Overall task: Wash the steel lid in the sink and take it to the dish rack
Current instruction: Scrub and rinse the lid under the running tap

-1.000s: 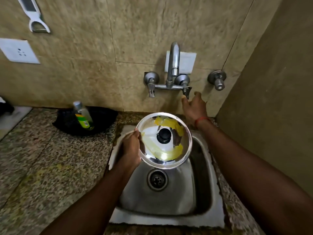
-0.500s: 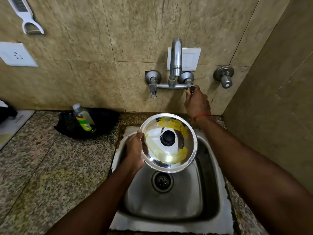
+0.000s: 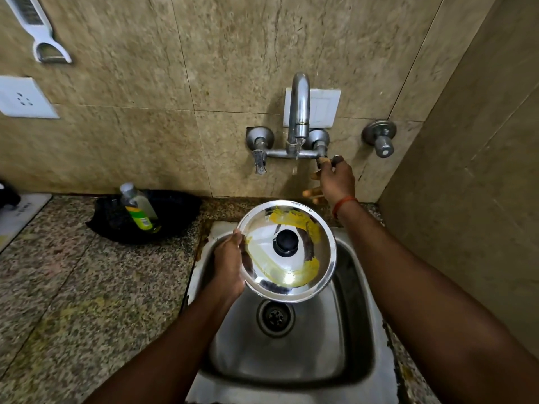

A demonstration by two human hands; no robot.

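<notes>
A speckled granite counter [image 3: 73,287] is filling the lower left of the frame, and a steel sink [image 3: 355,316] is sitting in it at bottom centre, its drain [image 3: 275,317] showing below the lid. Over the basin, just above centre, the left hand [image 3: 229,266] is gripping the steel lid [image 3: 287,252] by its left rim, thumb lying on the top face and fingers curling underneath. The lid is hanging to the right of that hand, clear of the sink, tilting slightly and facing up, with its black knob [image 3: 286,242] in the middle and yellow smears ringing it. Just beyond the lid's upper right edge, the right hand [image 3: 335,180] is reaching to the wall and pinching the right tap handle [image 3: 322,163] between thumb and forefinger, the other fingers spreading loosely below. A thin trickle is falling from the spout [image 3: 299,112]. At left centre, a green-labelled bottle [image 3: 138,208] is leaning in a black pan [image 3: 175,211]. On the tiled wall, a white socket [image 3: 23,97] and a peeler [image 3: 40,33] are hanging at upper left.
</notes>
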